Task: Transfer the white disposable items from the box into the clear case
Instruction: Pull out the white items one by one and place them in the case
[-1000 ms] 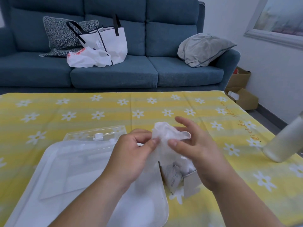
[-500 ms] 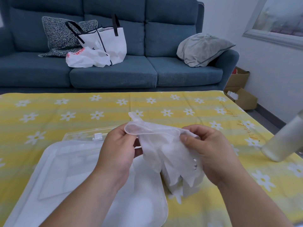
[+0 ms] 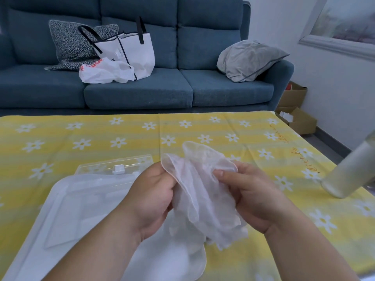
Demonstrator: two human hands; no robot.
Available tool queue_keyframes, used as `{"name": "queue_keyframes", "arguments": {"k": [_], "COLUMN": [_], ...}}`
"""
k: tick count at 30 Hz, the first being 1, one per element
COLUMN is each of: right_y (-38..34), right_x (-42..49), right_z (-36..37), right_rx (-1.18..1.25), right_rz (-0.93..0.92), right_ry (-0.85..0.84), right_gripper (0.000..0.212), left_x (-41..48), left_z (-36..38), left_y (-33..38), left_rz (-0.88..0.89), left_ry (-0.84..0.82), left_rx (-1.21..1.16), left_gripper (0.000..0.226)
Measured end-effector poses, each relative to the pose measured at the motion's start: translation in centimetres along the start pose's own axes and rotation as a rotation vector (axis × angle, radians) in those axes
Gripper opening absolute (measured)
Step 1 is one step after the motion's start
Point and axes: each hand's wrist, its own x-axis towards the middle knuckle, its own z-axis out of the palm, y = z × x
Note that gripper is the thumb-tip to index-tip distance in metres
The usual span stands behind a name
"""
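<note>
Both hands hold a bunch of thin white disposable gloves (image 3: 203, 191) in the air over the table's near middle. My left hand (image 3: 151, 197) pinches the cuff edge on the left side. My right hand (image 3: 249, 195) grips the gloves from the right, fingers curled into the material. The glove fingers hang down and hide the box below them. The clear case (image 3: 67, 211) lies open on the table at the left, its lid (image 3: 95, 167) folded back behind it, partly covered by my left forearm.
A yellow tablecloth with white daisies (image 3: 203, 128) covers the table. A frosted bottle (image 3: 351, 169) lies tilted at the right edge. Behind stands a blue sofa (image 3: 142, 88) with cushions, a white tote bag and a plastic bag. Cardboard boxes (image 3: 298, 118) sit on the floor right.
The hands lifted the gloves up out of the box and spread them apart. The box, visible under the hands a second ago, is now covered by the hanging gloves.
</note>
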Motion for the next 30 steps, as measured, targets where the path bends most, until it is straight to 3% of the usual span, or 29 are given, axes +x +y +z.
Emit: {"name": "queue_keyframes", "arguments": {"k": [2, 5, 11, 14, 16, 19, 21, 23, 26, 30], "right_y": [-0.4, -1.1, 0.5, -0.1, -0.6, -0.3, 0.1, 0.7, 0.9, -0.1], "right_x": [0.1, 0.3, 1.6, 1.0, 0.3, -0.8, -1.1, -0.9, -0.1, 0.4], "right_z": [0.3, -0.5, -2.8, -1.9, -0.6, 1.6, 3.1, 4.4, 5.2, 5.4], "right_rx": [0.104, 0.198, -0.632, -0.874, -0.673, -0.305, -0.317, -0.457, -0.471, -0.201], "right_rz": [-0.058, -0.097, -0.054, -0.256, -0.412, -0.294, -0.224, -0.259, -0.335, -0.259], "right_ry": [0.100, 0.340, 0.638, 0.797, 0.555, -0.125, -0.372, -0.331, -0.069, 0.010], "right_gripper": [0.009, 0.019, 0.026, 0.041, 0.029, 0.064, 0.067, 0.051, 0.010, 0.030], "left_x": [0.0, 0.4, 0.2, -0.5, -0.8, -1.2, -1.4, -1.6, -1.1, -0.8], "left_z": [-0.1, -0.8, -2.1, -2.0, -1.7, -1.5, -1.4, -1.6, -2.6, -4.4], "left_y": [0.3, 0.8, 2.1, 3.1, 3.7, 4.4, 4.6, 4.5, 4.2, 3.7], "left_rz": [0.043, 0.122, 0.399, 0.502, 0.493, 0.340, 0.340, 0.388, 0.388, 0.392], "left_ry": [0.128, 0.254, 0.370, 0.416, 0.383, 0.280, 0.276, 0.310, 0.315, 0.343], "left_rx": [0.122, 0.221, 0.555, 0.757, 0.712, 0.470, 0.476, 0.533, 0.538, 0.550], "left_gripper": [0.036, 0.036, 0.039, 0.041, 0.045, 0.036, 0.033, 0.036, 0.042, 0.038]}}
